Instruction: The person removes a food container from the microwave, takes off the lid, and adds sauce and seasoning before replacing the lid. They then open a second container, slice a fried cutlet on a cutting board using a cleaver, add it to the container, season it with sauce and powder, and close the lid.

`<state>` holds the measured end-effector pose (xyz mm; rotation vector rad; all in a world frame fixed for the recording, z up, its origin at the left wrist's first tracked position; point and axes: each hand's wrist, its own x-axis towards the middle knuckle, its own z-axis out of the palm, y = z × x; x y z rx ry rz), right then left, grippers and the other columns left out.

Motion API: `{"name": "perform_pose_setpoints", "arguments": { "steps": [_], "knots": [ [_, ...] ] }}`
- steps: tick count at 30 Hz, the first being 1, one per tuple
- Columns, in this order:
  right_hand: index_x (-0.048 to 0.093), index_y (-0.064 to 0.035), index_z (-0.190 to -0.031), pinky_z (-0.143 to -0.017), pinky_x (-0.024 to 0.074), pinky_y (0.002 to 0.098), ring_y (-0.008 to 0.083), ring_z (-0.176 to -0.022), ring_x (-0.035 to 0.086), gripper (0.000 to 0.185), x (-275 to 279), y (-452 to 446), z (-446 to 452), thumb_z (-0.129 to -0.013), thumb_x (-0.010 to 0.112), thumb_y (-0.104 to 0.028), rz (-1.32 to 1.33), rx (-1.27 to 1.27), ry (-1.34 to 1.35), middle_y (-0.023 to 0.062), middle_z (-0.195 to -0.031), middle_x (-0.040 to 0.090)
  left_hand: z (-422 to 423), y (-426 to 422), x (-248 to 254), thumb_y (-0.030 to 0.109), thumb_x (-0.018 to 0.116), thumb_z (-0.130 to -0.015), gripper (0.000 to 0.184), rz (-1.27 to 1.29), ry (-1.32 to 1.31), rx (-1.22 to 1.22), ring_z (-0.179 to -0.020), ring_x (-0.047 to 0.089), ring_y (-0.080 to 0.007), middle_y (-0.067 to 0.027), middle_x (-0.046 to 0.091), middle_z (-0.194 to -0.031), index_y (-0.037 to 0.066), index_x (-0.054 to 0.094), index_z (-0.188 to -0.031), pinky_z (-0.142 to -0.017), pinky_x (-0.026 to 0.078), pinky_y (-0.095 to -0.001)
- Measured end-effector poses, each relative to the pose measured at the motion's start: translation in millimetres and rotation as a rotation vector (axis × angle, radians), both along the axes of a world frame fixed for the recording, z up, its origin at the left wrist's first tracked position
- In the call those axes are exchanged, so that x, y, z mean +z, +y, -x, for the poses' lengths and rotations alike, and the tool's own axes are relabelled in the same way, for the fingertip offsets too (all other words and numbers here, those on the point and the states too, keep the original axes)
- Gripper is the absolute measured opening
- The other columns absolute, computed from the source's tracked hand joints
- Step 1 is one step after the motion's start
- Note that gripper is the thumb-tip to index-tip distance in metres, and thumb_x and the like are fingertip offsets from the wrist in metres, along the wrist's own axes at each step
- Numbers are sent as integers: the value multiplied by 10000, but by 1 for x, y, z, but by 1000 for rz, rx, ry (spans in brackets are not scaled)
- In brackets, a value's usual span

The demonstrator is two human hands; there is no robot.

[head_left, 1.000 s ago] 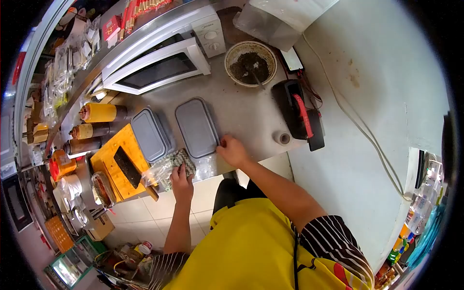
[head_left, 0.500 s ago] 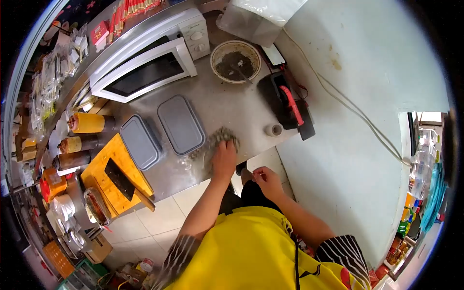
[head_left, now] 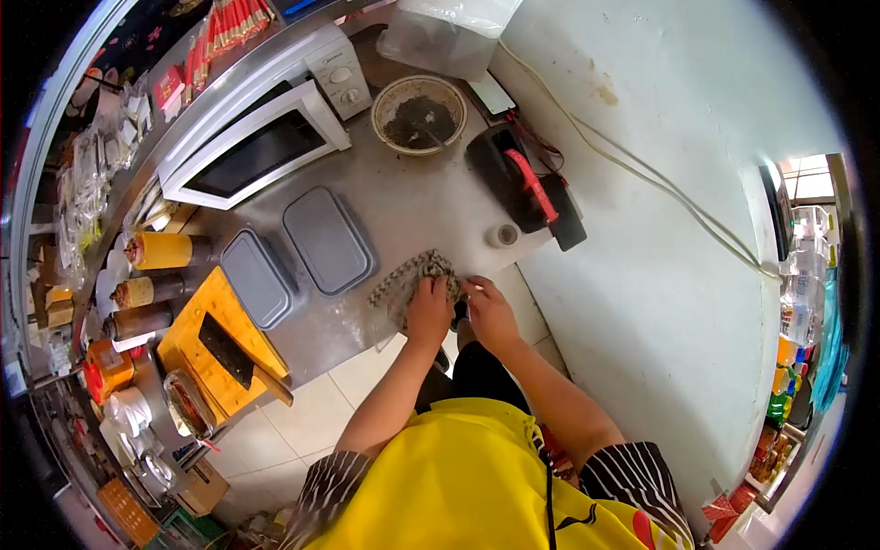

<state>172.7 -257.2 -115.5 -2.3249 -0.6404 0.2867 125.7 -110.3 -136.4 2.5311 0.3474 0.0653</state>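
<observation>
At the front edge of the steel counter [head_left: 339, 344], a checkered cloth [head_left: 399, 282] lies bunched under the fingers of my left hand [head_left: 430, 313], which are closed on it. My right hand [head_left: 489, 313] is just to the right, close beside the cloth, with its fingers bent together; whether it holds a bit of the cloth is too small to tell. Two containers with grey lids, one nearer the middle [head_left: 328, 240] and one further left [head_left: 258, 278], stand behind and left of the cloth.
A cleaver [head_left: 226, 351] lies on a wooden board [head_left: 188, 341] at the left, near sauce bottles [head_left: 167, 250]. Behind are a microwave [head_left: 252, 151] with its door ajar and a bowl of dark food [head_left: 419, 115]. A black box with a red handle [head_left: 513, 183] stands by the wall.
My left hand has moved right along the counter with the cloth. My right hand left the lidded container, dropped past the counter edge, and has come up beside my left hand.
</observation>
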Motion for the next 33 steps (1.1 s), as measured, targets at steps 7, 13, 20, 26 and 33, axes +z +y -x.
{"name": "perform_pose_setpoints", "arguments": {
  "steps": [7,13,20,26,33],
  "knots": [
    [683,-56,-1032,-858,513,416,313,-1010,604,271,-19,65,23,-768,638,-102,127,431,-227,116,-1035,615,60,34,11,75,652,-838,416,60,42,187,-1050,576,-401,-189,554,-1144,27,585,-1245,-878,502,-465],
    [701,-104,-845,-743,546,452,315,-868,661,143,-29,177,95,-760,685,-219,-1,599,-61,109,-894,645,161,116,-3,35,630,-833,402,19,2,352,-1145,535,-409,-207,562,-1222,6,587,-1232,-978,447,-459],
    [665,-99,-1028,-711,567,428,300,-886,684,240,23,138,72,-827,666,-229,91,460,-112,114,-1111,654,190,174,-44,28,650,-839,459,3,-18,371,-1166,517,-408,-215,546,-1238,-1,571,-1290,-1013,422,-464],
    [665,-104,-1041,-841,538,406,301,-999,650,198,211,-86,-29,-844,668,-78,-109,-187,-296,99,-1079,667,176,150,26,131,642,-912,518,-193,227,275,-1184,489,-371,-197,480,-1292,-19,514,-1391,-1036,418,-426],
    [686,-38,-956,-692,510,308,198,-730,637,77,491,-278,-98,-910,682,-99,212,-812,-1154,108,-878,698,170,149,-1,305,670,-923,717,-336,267,204,-1279,411,-353,-173,397,-1432,2,365,-1498,-1111,345,-442]
  ]
}}
